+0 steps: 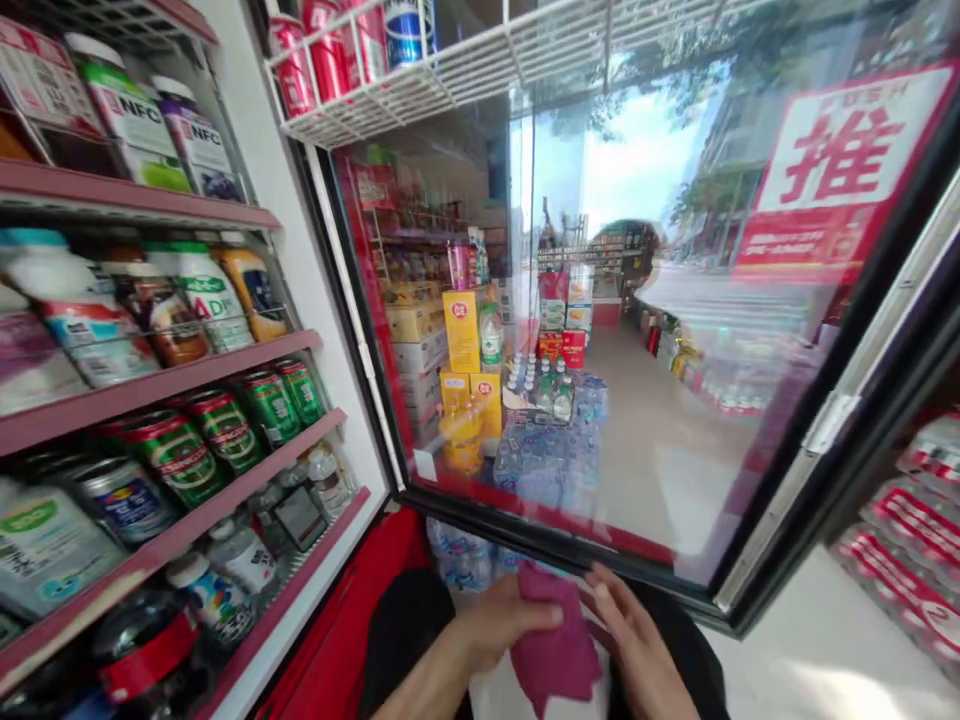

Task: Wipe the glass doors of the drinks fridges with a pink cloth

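Observation:
Low in the head view, my left hand [506, 618] grips a folded magenta cloth [559, 640], its thumb lying across the near face. Just right of the cloth is my right hand [630, 630], slightly blurred, fingers stretched out. Whether its fingertips touch the cloth's edge I cannot tell. Both hands are between my dark-clothed knees, below the bottom edge of an opened glass fridge door [645, 440]. Something white shows under the cloth, too covered to name.
Left stands the open fridge, its shelves [225, 510] holding green cans [180, 455] and several bottles. A white wire rack [450, 85] with cans is fixed to the door. Wrapped bottle packs [907, 570] are stacked at right, more [465, 555] beyond the door.

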`<state>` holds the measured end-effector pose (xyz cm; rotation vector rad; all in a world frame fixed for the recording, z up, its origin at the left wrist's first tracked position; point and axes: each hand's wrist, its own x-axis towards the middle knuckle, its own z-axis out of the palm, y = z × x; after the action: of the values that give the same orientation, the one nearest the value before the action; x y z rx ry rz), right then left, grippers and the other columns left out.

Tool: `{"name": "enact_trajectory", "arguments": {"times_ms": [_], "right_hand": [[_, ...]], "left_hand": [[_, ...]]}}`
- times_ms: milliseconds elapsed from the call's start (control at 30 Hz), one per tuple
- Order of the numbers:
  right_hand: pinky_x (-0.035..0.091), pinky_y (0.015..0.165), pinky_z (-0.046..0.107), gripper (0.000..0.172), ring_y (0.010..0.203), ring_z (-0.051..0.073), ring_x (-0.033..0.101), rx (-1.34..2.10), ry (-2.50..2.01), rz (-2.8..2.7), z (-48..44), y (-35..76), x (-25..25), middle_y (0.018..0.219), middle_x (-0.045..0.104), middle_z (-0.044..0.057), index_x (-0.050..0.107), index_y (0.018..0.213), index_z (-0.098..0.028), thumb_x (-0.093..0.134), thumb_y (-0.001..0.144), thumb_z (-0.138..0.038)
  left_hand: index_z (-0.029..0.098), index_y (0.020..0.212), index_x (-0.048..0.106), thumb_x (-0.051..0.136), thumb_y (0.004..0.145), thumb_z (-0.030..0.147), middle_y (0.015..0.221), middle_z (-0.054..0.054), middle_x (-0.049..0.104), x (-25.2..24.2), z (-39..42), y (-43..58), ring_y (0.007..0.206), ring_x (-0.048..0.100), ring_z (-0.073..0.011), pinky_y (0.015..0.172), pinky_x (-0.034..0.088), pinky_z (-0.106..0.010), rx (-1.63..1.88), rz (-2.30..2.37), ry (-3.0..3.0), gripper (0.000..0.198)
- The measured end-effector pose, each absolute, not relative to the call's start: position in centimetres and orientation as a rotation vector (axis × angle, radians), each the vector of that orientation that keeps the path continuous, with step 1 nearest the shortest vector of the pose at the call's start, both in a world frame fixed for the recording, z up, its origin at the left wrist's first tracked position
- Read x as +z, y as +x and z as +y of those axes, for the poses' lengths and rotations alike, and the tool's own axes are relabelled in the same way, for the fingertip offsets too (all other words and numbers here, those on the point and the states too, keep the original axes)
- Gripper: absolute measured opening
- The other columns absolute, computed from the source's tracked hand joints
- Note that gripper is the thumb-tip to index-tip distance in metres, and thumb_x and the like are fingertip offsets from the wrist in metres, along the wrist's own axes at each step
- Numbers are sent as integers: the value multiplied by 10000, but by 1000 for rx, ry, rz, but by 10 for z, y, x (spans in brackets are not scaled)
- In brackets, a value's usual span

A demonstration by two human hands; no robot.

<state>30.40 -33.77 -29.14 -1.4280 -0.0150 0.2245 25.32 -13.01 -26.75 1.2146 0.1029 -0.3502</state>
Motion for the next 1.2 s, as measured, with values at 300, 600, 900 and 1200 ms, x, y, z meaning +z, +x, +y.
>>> {"name": "enact_trajectory", "arguments": {"times_ms": [300,600,900,1200], "right_hand": [[565,836,347,753,815,205,735,537,-1146,-72,-260,335,-236,937,816,41,787,1140,-183,1092,528,-497],[364,606,224,473,589,87,505,699,-1221,-349,-224,345,-233,689,644,-60,713,842,-176,1011,661,-496],[369,576,253,316,586,121,467,558,-1541,-618,-170,381,-189,692,588,-62,679,962,-204,724,862,-500],[505,987,376,252,1088,274,733,-438,-1986,-1113,-79,423,-35,1133,796,88,708,1140,-202,619,904,-205]], "left_hand": [[202,1241,758,1036,646,313,1214,-96,803,-208,-58,250,1052,762,-237,990,543,-367,-236,120,1181,666],[162,1031,741,996,705,450,938,-9,732,-194,0,258,789,647,-129,742,476,-257,-111,176,1362,504],[173,880,663,838,821,577,784,15,644,-177,41,276,691,552,-115,662,428,-253,271,116,1590,445],[227,995,608,670,926,456,913,-24,725,-55,122,315,805,681,-176,745,550,-314,912,35,1884,247]]}}
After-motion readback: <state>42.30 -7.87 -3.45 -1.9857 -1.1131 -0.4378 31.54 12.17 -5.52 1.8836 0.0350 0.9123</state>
